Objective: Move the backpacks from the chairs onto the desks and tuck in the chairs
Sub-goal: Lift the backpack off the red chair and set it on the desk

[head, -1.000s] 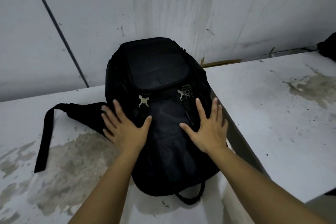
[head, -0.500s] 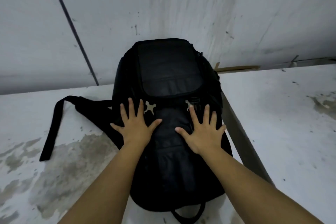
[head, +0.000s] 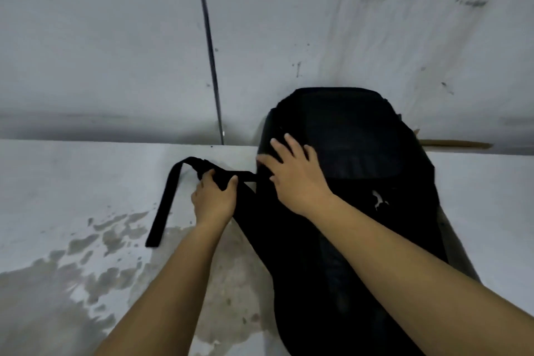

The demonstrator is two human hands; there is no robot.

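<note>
A black backpack (head: pixel 355 153) lies flat on the stained white desk (head: pixel 72 182), its top against the wall. Its shoulder strap (head: pixel 166 205) trails out to the left across the desk. My left hand (head: pixel 215 201) is closed around the strap where it meets the bag. Fingers spread, my right hand (head: pixel 294 179) rests flat on the bag's upper left side. No chair is in view.
The grey wall (head: pixel 115 52) rises right behind the desk, with a thin dark pipe (head: pixel 209 46) running down it. A brown cardboard strip (head: pixel 453 144) lies at the wall to the right of the bag. A gap between desks shows along the bag's right edge (head: pixel 453 243).
Both hands left the bag's front. My left hand moved left and closed on the shoulder strap; my right hand shifted up and left onto the bag's upper side. The view swung left.
</note>
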